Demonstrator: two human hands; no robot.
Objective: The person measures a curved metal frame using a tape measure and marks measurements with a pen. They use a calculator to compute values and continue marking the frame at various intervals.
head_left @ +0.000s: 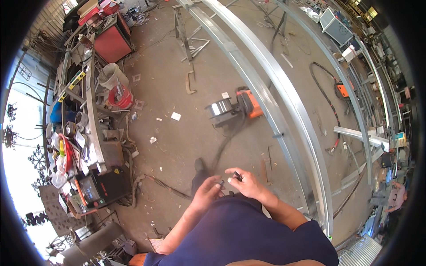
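Both my hands are held close together in front of my waist. My right hand (250,185) is closed round a short black pen-like thing (238,176), which sticks out between thumb and fingers. In a pinch, my left hand (207,193) has a small dark grey piece (221,182), too small to name. A narrow gap separates the two hands. To their right, long shiny metal profiles (284,106) run from the far side to near my right elbow.
A wire spool (220,107) stands by an orange machine (251,104) on the floor ahead. Cables cross the floor on both sides. At left are a cluttered bench (94,128), a red bucket (120,97) and a black machine (105,186). A clamp (190,83) lies farther off.
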